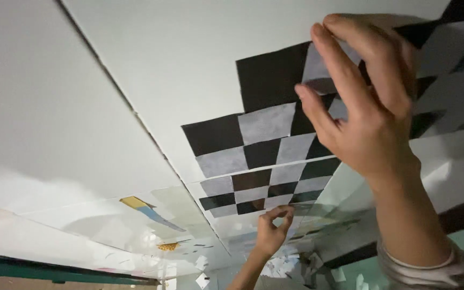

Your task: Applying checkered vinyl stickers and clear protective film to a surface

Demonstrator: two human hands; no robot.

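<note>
A: Item one, the right hand point(371, 107). How is it recorded?

B: It is seen raised at the right of the view, fingers point(345, 70) spread loosely and bent, the tips laid on or just against a grey square of the checkered panel point(267, 137). Nothing is seen gripped in it. A pale sleeve cuff point(430, 266) is noted at the wrist.

A: Item two, the left hand point(272, 231)?

B: It is found lower and farther off, at the bottom middle. Thumb and forefinger are brought close together in a narrow pinch at the lower edge of the checkered area. Whether anything is held between them cannot be told; it is too small and dim.

A: Item three, the panel itself?

B: A pattern of black and grey squares is listed, laid on a white board point(178, 59) that fills the upper middle of the view. The pattern runs from the upper right down toward the left hand. A dark seam point(135, 115) is recorded beside the board, dividing it from a second white board point(33, 91) on the left.

A: Other entries?

B: A yellow and blue shape point(143, 208) is noted on the pale area at lower left, with small scattered scraps point(202, 263) near it. A dark green edge point(55, 270) is recorded along the bottom left. A dark strip point(457, 215) is listed at the right, behind the right forearm.
</note>
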